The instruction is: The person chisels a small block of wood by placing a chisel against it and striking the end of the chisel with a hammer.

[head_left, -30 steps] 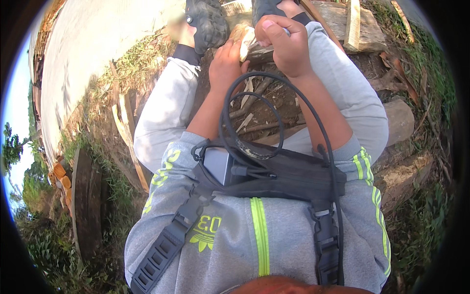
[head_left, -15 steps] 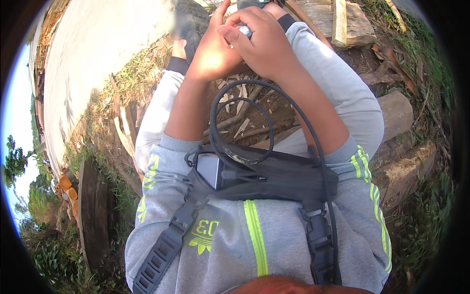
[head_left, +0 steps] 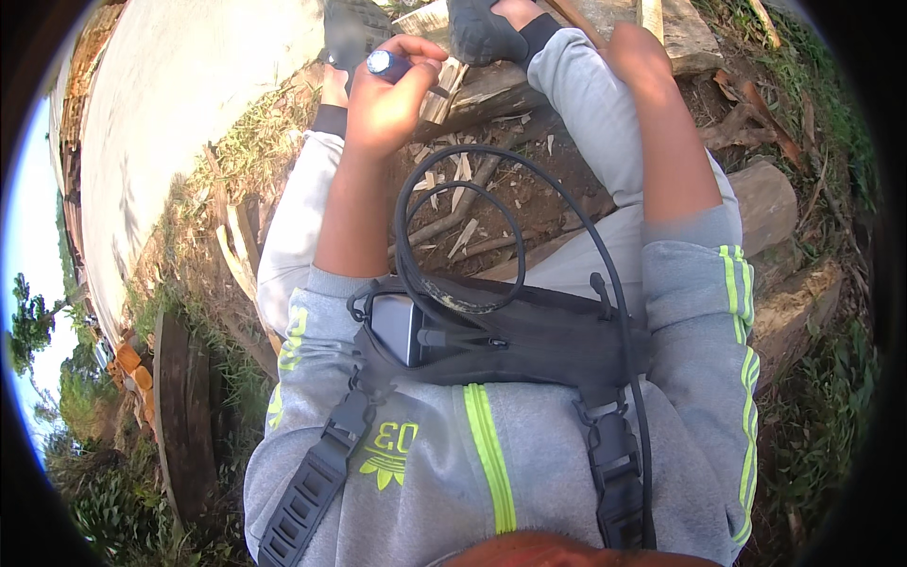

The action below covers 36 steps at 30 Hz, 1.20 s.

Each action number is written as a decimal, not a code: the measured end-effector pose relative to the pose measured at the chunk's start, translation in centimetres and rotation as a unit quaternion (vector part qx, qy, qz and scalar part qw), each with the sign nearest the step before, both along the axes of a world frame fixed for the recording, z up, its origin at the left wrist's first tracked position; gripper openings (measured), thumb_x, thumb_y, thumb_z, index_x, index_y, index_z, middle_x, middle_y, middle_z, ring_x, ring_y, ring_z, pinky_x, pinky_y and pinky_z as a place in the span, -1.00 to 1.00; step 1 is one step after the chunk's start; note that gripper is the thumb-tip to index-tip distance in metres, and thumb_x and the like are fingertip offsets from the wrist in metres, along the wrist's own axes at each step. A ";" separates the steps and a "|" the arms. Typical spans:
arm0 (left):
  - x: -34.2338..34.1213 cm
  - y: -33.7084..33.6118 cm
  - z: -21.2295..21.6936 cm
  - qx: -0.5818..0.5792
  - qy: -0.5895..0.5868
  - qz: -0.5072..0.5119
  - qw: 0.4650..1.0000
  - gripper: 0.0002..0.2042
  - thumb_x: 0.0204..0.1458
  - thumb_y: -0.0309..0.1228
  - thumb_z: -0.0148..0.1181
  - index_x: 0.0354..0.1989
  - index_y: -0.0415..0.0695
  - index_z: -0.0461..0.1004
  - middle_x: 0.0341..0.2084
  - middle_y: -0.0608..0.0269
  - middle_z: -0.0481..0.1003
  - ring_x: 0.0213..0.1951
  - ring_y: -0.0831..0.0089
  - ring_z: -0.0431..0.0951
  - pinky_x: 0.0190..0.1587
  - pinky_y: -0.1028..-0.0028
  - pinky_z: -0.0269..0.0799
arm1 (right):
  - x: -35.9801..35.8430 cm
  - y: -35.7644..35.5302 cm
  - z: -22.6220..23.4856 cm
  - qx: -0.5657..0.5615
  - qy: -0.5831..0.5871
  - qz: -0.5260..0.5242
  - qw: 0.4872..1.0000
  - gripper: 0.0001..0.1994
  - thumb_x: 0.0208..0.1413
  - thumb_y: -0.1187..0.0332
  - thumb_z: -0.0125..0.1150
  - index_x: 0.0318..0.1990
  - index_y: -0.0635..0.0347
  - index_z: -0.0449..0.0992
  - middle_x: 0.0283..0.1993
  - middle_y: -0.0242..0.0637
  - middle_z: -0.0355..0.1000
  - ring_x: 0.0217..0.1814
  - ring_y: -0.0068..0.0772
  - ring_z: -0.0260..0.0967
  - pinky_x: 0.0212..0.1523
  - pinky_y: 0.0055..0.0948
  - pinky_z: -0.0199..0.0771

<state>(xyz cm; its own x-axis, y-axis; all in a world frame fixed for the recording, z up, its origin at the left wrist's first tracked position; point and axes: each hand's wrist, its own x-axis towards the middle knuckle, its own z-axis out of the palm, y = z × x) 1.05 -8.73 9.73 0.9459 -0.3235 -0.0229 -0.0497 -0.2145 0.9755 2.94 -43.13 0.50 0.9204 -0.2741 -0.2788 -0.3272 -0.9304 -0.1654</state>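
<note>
My left hand (head_left: 389, 109) is raised over the far left of my lap, its fingers wrapped round a dark-handled tool (head_left: 387, 66). The handle ends in a shiny round silver cap. A short dark tip shows past my fingers; its exact kind cannot be made out. My right hand (head_left: 641, 59) is beside my right shin, closed round a slim brown wooden stick (head_left: 574, 17) that slants away towards the upper edge. The fingers of that hand are mostly hidden behind its back.
A wood block (head_left: 472, 94) lies between my shoes, with pale wood chips (head_left: 463, 236) on the soil nearer me. Split logs (head_left: 694, 38) are at the far right. A looped black cable (head_left: 406, 208) rises from my chest pouch (head_left: 529, 331). Pavement (head_left: 217, 94) stretches left.
My hands have parted. The dark-handled tool has passed from my right hand to my left. My right hand has moved right, onto the brown stick.
</note>
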 end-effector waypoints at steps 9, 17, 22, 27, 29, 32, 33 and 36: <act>-0.9 -1.9 0.0 0.025 -0.031 0.072 0.997 -0.57 0.32 -0.15 0.31 -0.56 -0.14 0.47 -0.64 0.54 0.39 -0.51 0.70 0.30 -0.44 0.54 0.23 | 0.0 1.4 2.0 -0.015 -0.008 0.001 1.000 -0.66 0.21 0.24 0.23 0.06 0.18 0.66 0.08 0.05 0.61 0.16 0.11 0.57 0.16 -0.01 0.55; -1.1 -1.9 0.0 0.050 -0.049 0.062 0.996 -0.59 0.29 -0.17 0.29 -0.54 -0.19 0.45 -0.68 0.44 0.36 -0.55 0.61 0.29 -0.46 0.44 0.26 | -6.2 2.9 9.0 0.247 -0.157 -0.002 0.956 -0.53 0.37 -0.02 0.18 0.17 0.19 0.56 -0.19 -0.12 0.66 -0.14 -0.15 0.63 -0.04 -0.21 0.58; -0.5 -2.8 0.7 0.103 0.012 0.040 0.994 -0.58 0.22 -0.02 0.29 -0.42 -0.18 0.55 -0.57 0.41 0.49 -0.49 0.59 0.42 -0.36 0.45 0.36 | -14.9 3.8 15.9 0.403 -0.175 0.026 0.898 -0.63 0.44 0.08 0.17 0.05 0.26 0.57 -0.44 -0.48 0.41 -0.41 -0.67 0.31 -0.35 -0.57 0.33; -0.3 -3.0 0.4 0.125 -0.025 0.033 0.991 -0.54 0.23 0.03 0.25 -0.37 -0.21 0.57 -0.51 0.35 0.54 -0.43 0.50 0.47 -0.27 0.35 0.41 | -18.2 6.4 18.5 0.339 -0.260 0.030 0.904 -0.63 0.43 0.07 0.20 -0.03 0.28 0.58 -0.43 -0.50 0.40 -0.39 -0.68 0.28 -0.35 -0.55 0.29; -0.2 -3.0 0.8 0.138 -0.025 0.019 0.990 -0.58 0.24 -0.02 0.23 -0.27 -0.21 0.58 -0.42 0.22 0.59 -0.29 0.31 0.54 -0.13 0.26 0.44 | -18.0 7.0 17.6 0.266 -0.281 0.070 0.919 -0.65 0.42 0.09 0.21 -0.05 0.25 0.57 -0.45 -0.34 0.46 -0.44 -0.42 0.41 -0.36 -0.39 0.37; 1.2 -2.4 -0.1 0.200 -0.163 0.034 0.966 -0.65 0.25 -0.14 0.21 -0.19 -0.25 0.63 -0.44 0.06 0.64 -0.23 0.08 0.69 -0.12 0.12 0.54 | -16.8 7.5 17.5 0.116 -0.268 0.127 0.948 -0.68 0.39 0.09 0.23 -0.05 0.20 0.54 -0.45 -0.19 0.50 -0.42 -0.14 0.49 -0.35 -0.25 0.43; 1.0 -2.2 0.3 0.177 -0.107 0.033 0.978 -0.66 0.26 -0.15 0.21 -0.18 -0.24 0.64 -0.42 0.07 0.66 -0.23 0.13 0.69 -0.12 0.15 0.54 | -16.6 7.6 18.2 0.122 -0.262 0.120 0.950 -0.69 0.39 0.10 0.23 -0.05 0.19 0.53 -0.45 -0.14 0.50 -0.40 -0.06 0.50 -0.34 -0.20 0.44; 0.7 -2.0 1.8 0.118 0.038 0.027 0.992 -0.70 0.26 -0.21 0.22 -0.07 -0.21 0.65 -0.25 0.08 0.70 -0.14 0.32 0.67 -0.05 0.25 0.53 | -16.9 8.8 17.9 0.183 -0.327 0.116 0.920 -0.68 0.38 0.07 0.22 -0.05 0.16 0.53 -0.45 -0.10 0.50 -0.38 0.04 0.51 -0.34 -0.11 0.45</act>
<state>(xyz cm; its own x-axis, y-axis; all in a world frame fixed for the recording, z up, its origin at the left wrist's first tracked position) 1.78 -10.71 11.50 0.9544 -0.2495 -0.1642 0.0403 -0.4371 0.8985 -13.95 -34.35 18.38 0.9458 -0.0467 0.3213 0.1545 -0.8058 -0.5717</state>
